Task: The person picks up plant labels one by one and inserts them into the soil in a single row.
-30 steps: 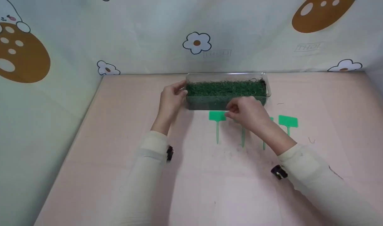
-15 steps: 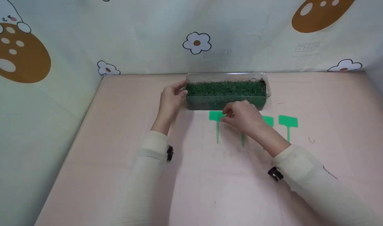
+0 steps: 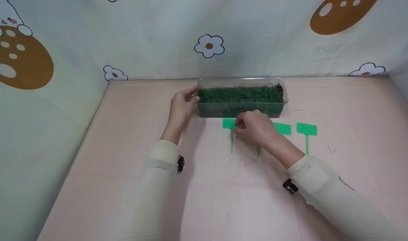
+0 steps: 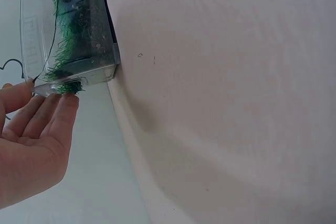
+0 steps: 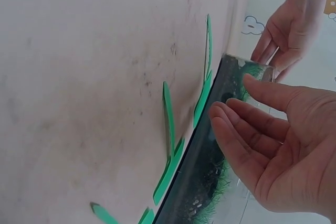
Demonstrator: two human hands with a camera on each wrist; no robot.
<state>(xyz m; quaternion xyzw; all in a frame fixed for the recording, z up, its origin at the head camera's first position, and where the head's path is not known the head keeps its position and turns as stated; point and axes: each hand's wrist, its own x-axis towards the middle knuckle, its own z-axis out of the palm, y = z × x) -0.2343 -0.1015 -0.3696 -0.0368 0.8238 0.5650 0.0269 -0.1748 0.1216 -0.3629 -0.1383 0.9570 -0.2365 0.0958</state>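
A clear plastic box [image 3: 213, 110] filled with dark soil and green artificial-looking grass [image 3: 239, 93] stands at the table's back. My left hand [image 3: 182, 106] grips its left end, thumb on the rim and fingers against the end wall in the left wrist view. In front of the box lie several green T-shaped plant labels; the leftmost label [image 3: 228, 124] and the rightmost label [image 3: 307, 129] show best. My right hand [image 3: 257, 126] hovers over the middle labels, partly hiding them. In the right wrist view its thumb and bent fingers stand apart, with nothing between them.
The pink table [image 3: 207, 201] carries dark specks below the labels and a thin curled strand [image 3: 331, 149] at the right. Behind the box rises a pale patterned curtain [image 3: 164, 43], close to its back wall.
My right hand has moved from the box's front wall back toward me and slightly left, over the labels. The left hand and the box stay in place.
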